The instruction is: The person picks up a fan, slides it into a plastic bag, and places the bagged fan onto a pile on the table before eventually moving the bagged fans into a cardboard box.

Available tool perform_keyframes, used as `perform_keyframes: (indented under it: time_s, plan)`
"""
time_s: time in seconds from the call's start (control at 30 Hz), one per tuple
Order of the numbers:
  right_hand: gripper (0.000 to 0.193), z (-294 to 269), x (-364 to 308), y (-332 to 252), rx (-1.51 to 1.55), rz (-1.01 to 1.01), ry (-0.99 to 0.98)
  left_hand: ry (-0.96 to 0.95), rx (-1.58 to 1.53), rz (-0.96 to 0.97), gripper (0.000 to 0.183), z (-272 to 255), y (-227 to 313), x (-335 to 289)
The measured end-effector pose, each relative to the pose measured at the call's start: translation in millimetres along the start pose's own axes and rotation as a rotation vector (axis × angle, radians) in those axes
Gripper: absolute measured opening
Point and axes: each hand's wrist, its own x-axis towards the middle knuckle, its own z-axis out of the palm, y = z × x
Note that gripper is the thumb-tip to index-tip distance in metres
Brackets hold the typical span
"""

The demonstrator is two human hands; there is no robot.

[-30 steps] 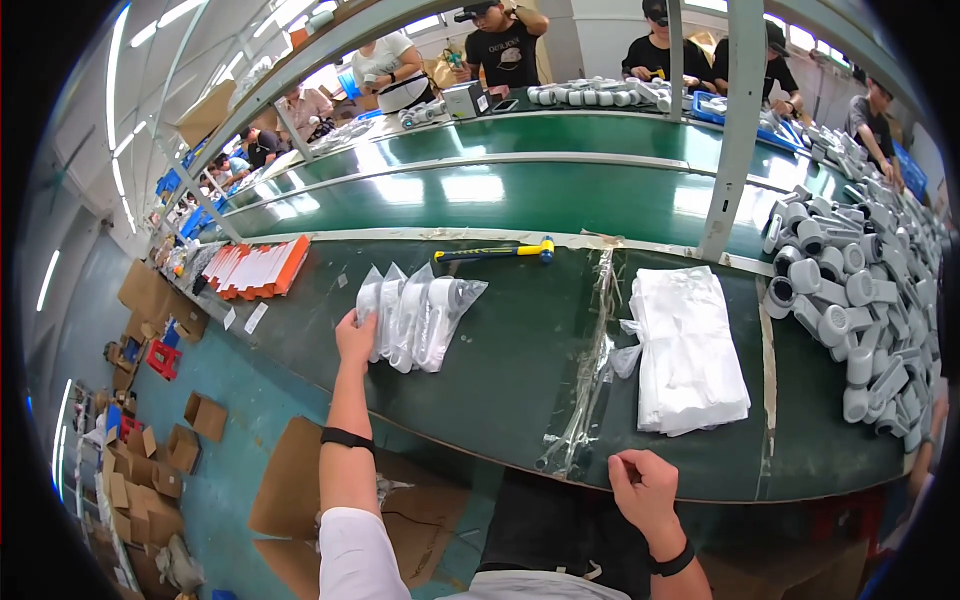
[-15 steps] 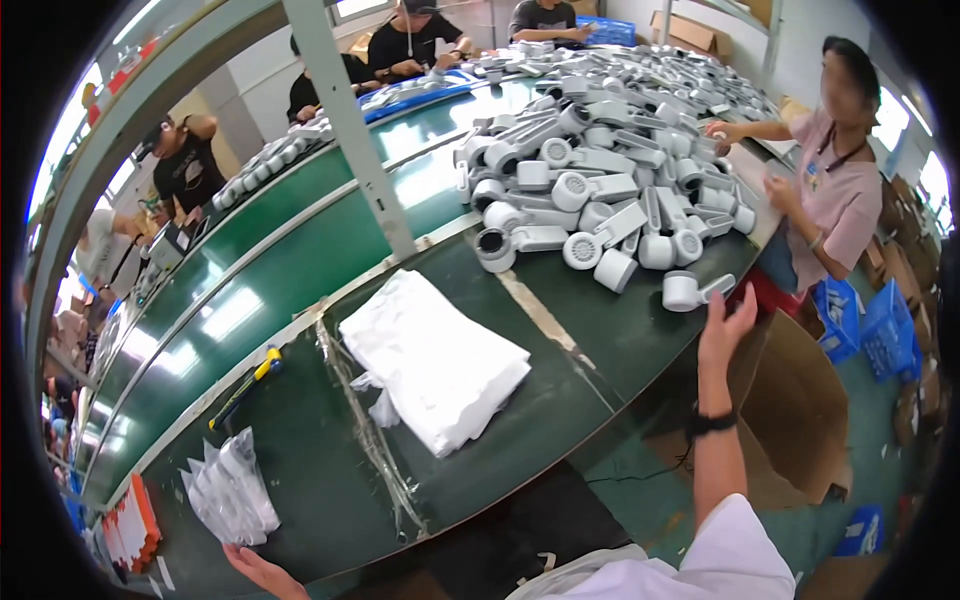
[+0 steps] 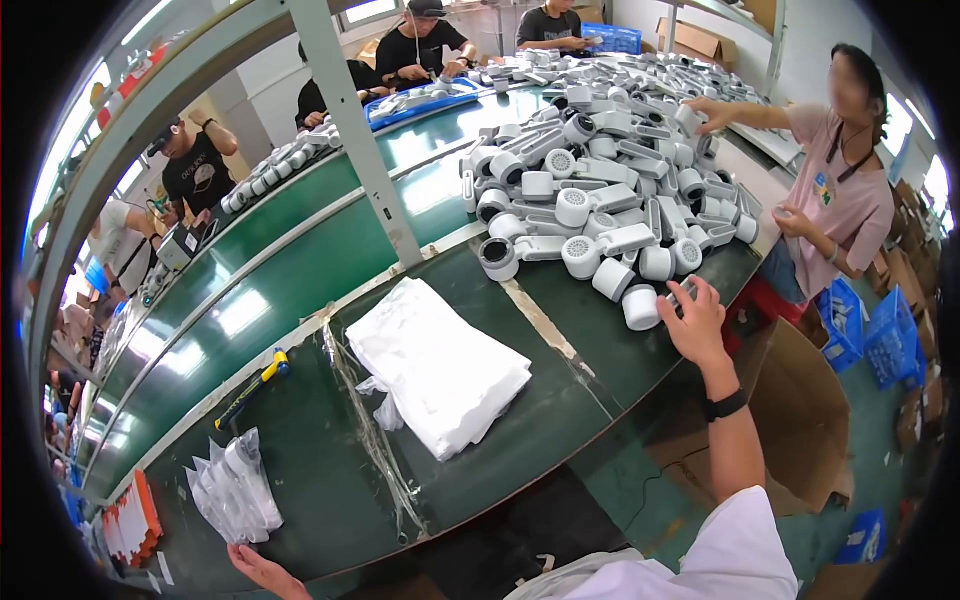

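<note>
My right hand [image 3: 697, 318] is closed over the handle end of a light-grey handheld device [image 3: 640, 307] with a drum-shaped head. The device lies on the dark green bench at the near edge of a large heap of similar devices [image 3: 590, 205], some showing round grilles. At the lower left, my left hand [image 3: 265, 572] has its fingers stretched out beside several clear-bagged pieces [image 3: 238, 487]; whether it touches them is unclear. Between my hands lies a flat stack of white plastic bags [image 3: 440, 370].
A yellow-and-black tool [image 3: 255, 388] and an orange-edged carton [image 3: 130, 520] lie to the left. A metal post [image 3: 355, 140] rises behind the bags. A person in pink [image 3: 835, 190] reaches into the heap at right. An open cardboard box [image 3: 795, 420] and blue crates [image 3: 890, 335] stand below.
My right hand has come left and down onto the device, which has shifted left and nearer to me. My left hand has hardly moved. The person in pink has reached further into the heap.
</note>
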Motion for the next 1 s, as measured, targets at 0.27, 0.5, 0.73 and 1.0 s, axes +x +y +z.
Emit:
perform_keyframes:
  time_s: [0.27, 0.5, 0.73, 1.0]
  plan:
    - [0.047, -25.0, -2.9, 29.9, 0.041, -0.355, -0.21, 0.019, -0.076, 0.01, 0.048, -4.5, 12.6, -7.3]
    - [0.034, -28.6, -18.3, 22.4, 0.081, -0.515, -0.085, 0.037, -0.178, -0.027, 0.048, -5.4, 9.2, -4.4]
    - [0.035, -68.1, -79.3, -36.6, 0.62, -0.554, -0.245, 0.181, -0.19, 0.242, 0.038, -25.7, 108.1, -51.9]
    - [0.039, -47.7, -160.4, -138.4, 1.048, -1.095, -0.821, -1.287, -0.898, -0.091, 0.102, 64.9, 230.5, -193.9]
